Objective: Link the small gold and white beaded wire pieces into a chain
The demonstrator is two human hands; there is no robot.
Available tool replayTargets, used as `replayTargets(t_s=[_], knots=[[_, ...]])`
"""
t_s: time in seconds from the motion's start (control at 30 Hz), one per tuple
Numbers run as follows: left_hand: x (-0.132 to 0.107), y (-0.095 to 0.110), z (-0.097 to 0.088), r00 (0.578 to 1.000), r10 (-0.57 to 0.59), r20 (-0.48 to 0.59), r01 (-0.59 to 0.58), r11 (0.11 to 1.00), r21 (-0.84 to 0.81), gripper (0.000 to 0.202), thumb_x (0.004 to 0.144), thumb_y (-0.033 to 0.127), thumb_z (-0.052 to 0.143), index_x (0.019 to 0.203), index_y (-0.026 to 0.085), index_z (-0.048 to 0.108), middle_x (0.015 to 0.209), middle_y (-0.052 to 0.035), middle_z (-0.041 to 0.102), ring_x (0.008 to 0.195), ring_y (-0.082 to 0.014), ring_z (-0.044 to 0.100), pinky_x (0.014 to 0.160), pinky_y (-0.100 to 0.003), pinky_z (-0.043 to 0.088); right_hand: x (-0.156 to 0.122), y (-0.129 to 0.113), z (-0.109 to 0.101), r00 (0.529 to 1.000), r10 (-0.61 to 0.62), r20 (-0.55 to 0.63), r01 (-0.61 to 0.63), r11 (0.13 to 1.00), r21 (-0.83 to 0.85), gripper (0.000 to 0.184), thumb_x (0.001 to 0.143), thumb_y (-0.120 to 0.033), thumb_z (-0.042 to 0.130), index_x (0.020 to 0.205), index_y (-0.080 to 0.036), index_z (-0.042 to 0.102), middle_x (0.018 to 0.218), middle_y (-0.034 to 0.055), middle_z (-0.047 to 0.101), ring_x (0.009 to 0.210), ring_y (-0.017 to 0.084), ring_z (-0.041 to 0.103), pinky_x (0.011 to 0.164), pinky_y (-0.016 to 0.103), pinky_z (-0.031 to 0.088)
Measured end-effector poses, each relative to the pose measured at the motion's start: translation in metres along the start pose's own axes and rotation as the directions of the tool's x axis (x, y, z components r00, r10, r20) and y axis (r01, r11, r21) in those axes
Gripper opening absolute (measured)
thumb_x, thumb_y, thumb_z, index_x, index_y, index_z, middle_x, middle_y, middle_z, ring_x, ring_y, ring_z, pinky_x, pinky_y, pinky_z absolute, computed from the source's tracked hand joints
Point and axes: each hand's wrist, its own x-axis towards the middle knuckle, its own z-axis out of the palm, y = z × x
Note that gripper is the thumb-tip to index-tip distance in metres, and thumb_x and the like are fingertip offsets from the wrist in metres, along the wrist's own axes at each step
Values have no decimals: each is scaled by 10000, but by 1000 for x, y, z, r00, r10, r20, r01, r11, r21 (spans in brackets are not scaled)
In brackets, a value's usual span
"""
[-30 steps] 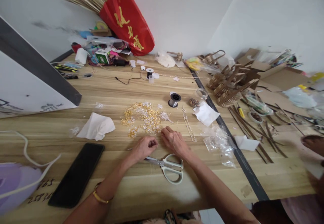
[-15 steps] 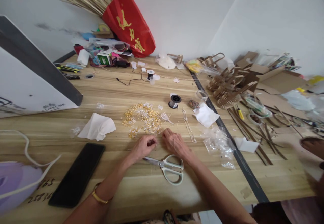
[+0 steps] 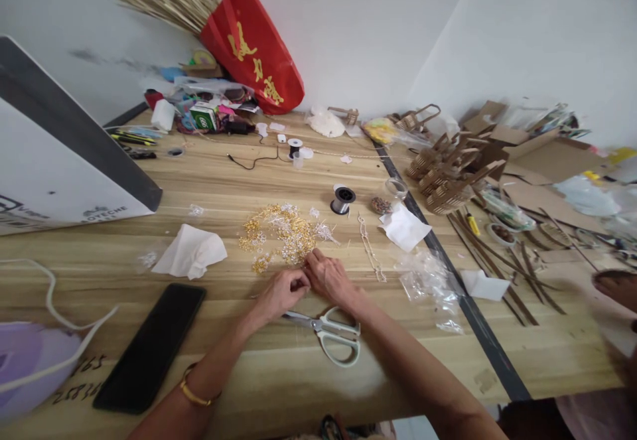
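Bare left hand [image 3: 279, 293], bare right hand [image 3: 329, 278], close together! Grips curled, pinching anything? Can't tell; loose gold-and-silver beads [image 3: 293, 235] lie just beyond from the tabletop's [image 3: 213, 178] near edge, probably for quick reach.

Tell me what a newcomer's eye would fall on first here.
Probably the big red bag with gold lettering, at the back by the wall. Next, the glittering gold and silver pieces mid-scene, close in front of the left grip and right grip. Then the pale-handled scissors, lying on the near side of them.
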Motion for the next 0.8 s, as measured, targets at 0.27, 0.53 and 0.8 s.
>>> replayTargets(t_s=[0.27, 0.53, 0.8], knots=[[0, 0, -1, 1000, 3, -1, -3, 1000, 0, 125, 730, 156, 531, 711, 142, 654, 638, -9, 625, 594, -127, 533, 580, -224, 392, 1, 3, 8, 1000, 3, -27, -2, 999, 33, 97, 922, -219, 407, 946, -172, 488, 947, 66, 600, 769, 178, 609, 615, 251, 359], [0, 0, -3, 999, -22, -24, 21, 999, -41, 121, 736, 179, 537, 703, 135, 644, 655, -21, 631, 612, -134, 553, 595, -229, 419, -1, 11, 9, 987, 18, -162, 16, 977, 211, 91, 934, -187, 364, 929, -177, 454, 906, 40, 587, 732, 142, 588, 598, 228, 337], [2, 0, -6, 994, -11, -111, -20, 961, -276, 142, 752, 239, 565, 689, 127, 626, 843, -80, 672, 775, -171, 601, 679, -262, 468, -17, 13, 6, 975, -26, -221, 102, 936, 337, 55, 918, -208, 426, 919, -184, 476, 751, 12, 628, 619, 128, 572, 564, 207, 311]])
